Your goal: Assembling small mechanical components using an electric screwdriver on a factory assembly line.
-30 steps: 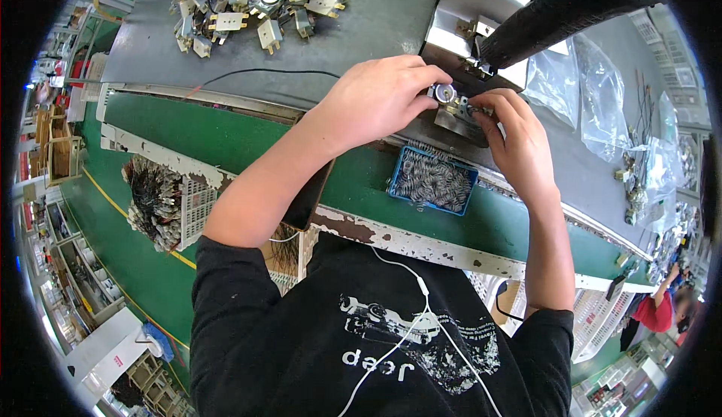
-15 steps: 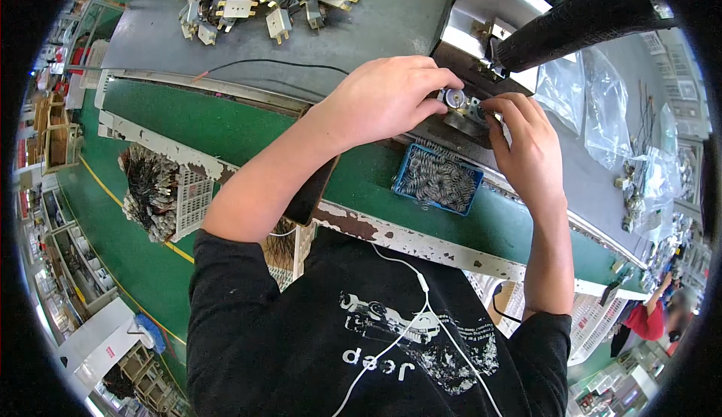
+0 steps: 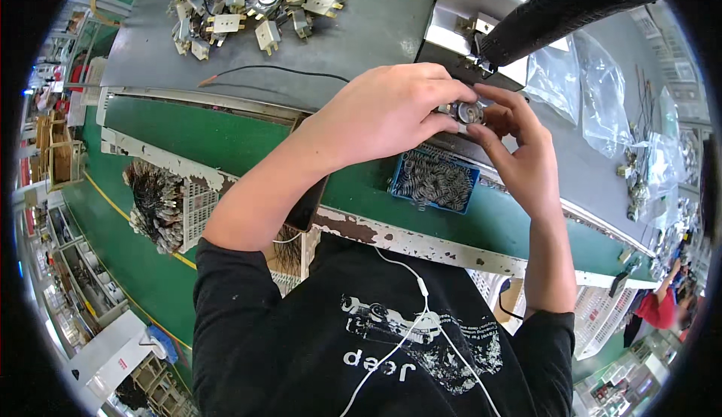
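Note:
A small metal part with a round, glassy-looking disc (image 3: 471, 113) is between my two hands, above the front edge of the grey bench. My left hand (image 3: 395, 109) pinches its left side with thumb and fingers. From the right, my right hand (image 3: 523, 142) closes on it, index finger over the top and thumb below; its other fingers curl behind. Fingers hide much of the part. Just below, a blue tray (image 3: 473, 185) filled with coiled metal springs (image 3: 432, 180) sits on the green ledge.
Beyond my hands stand a silver metal fixture (image 3: 459, 22) and a thick black cylinder (image 3: 560, 17). White block-shaped components (image 3: 263, 33) are heaped at far left, near a black wire (image 3: 282, 67). Clear plastic bags (image 3: 602, 101) lie right. A person in red (image 3: 659, 309) is farther right.
The metal part has shifted right and turned between my hands. My right thumb and index finger have moved from its right end to around the disc. The view has shifted slightly.

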`<state>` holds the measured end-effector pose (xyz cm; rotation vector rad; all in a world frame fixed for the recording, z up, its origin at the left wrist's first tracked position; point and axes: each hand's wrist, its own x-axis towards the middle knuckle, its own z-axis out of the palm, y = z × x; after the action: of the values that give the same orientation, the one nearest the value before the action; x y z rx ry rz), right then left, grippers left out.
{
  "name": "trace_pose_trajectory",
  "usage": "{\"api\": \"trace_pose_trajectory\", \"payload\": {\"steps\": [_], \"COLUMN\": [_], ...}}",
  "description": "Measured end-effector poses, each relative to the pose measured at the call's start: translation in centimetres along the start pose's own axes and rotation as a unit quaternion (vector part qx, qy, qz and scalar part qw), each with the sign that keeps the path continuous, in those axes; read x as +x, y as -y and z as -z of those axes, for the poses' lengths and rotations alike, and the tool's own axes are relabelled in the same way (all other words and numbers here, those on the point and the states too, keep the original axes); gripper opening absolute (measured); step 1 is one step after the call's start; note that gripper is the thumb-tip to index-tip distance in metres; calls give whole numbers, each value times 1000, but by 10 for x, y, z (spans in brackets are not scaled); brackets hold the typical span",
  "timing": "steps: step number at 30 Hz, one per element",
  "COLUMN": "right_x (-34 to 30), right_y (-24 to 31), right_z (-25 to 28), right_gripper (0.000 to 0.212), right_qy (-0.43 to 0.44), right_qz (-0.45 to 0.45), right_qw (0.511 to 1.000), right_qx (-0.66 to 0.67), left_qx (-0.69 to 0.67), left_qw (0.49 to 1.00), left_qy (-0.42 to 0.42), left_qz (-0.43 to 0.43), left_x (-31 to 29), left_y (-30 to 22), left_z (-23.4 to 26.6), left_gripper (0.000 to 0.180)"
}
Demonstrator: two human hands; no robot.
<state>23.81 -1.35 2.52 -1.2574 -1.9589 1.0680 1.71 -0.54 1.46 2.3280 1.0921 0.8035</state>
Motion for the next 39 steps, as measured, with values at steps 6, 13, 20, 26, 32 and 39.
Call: {"api": "trace_pose_trajectory", "payload": {"steps": [6,13,20,26,32,39], "right_x": [-1,-1,13,78,80,65], "right_y": [1,-1,3,53,60,50], "right_z": [1,-2,36,36,42,84], "right_gripper": [44,45,48,57,53,50], "right_qy": [6,-3,-219,-265,-296,-50], "right_qz": [-23,-14,214,284,322,255], "right_qw": [1000,1000,951,911,894,923], "right_qx": [19,20,-53,135,99,283], "left_qx": [-26,-24,2,8,8,29], "left_qw": [999,999,999,998,998,997], "left_qy": [29,7,4,49,57,67], "left_qz": [19,38,32,37,38,34], "left_x": [-1,-2,6,22,25,24], "left_y": [-3,-3,10,14,9,10], "left_z": [1,0,8,-14,-26,-29], "left_gripper": [38,35,28,29,27,27]}}
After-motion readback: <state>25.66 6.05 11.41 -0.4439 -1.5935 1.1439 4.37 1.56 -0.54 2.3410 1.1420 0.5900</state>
